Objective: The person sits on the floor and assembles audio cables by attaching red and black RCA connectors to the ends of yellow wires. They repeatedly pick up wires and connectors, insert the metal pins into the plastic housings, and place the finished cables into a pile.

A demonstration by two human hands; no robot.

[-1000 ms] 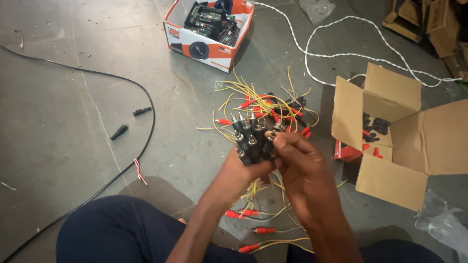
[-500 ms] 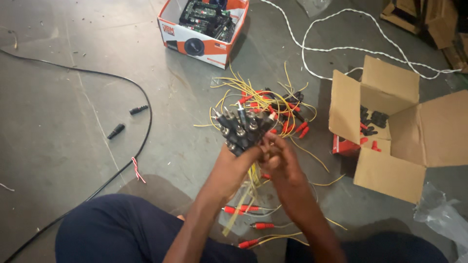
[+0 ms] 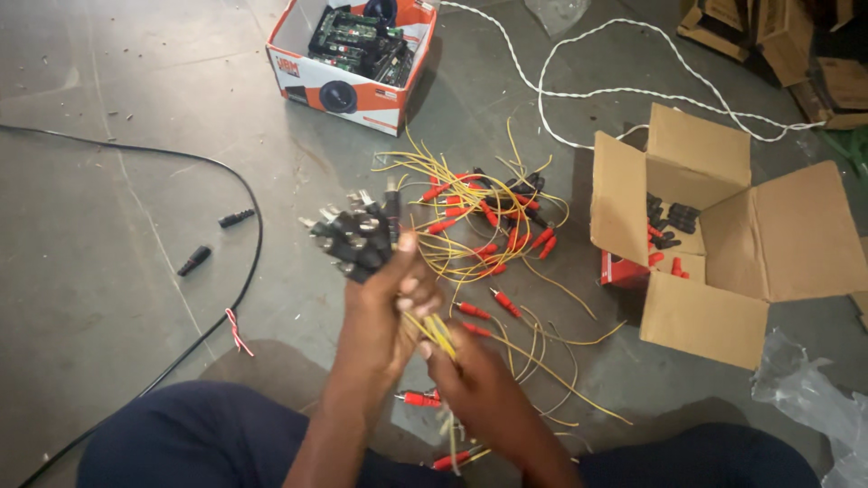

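A: What was in your left hand (image 3: 384, 312)?

B: You had it shut tight round a bunch of black plugs (image 3: 354, 237), just left of the middle of the pic. The plug tips stuck up and out, w/ thin yellow wires (image 3: 432, 330) hanging down from them.

A: And my right hand (image 3: 470, 370)?

B: It was right under the left one, touching it. Its fingers pinched those same yellow wires, low in the middle.

A: What else was near?

B: A messy pile of yellow wires w/ red plugs (image 3: 488, 221) lay on the gray floor (image 3: 117, 226), just right of the bunch. An open brown box (image 3: 723, 235) sat at the right w/ black & red bits in it. A red & white box (image 3: 348, 54) w/ green boards was at the top. A black cable (image 3: 249, 194) ran down the left side, and a white cord (image 3: 624, 90) looped at the upper right.
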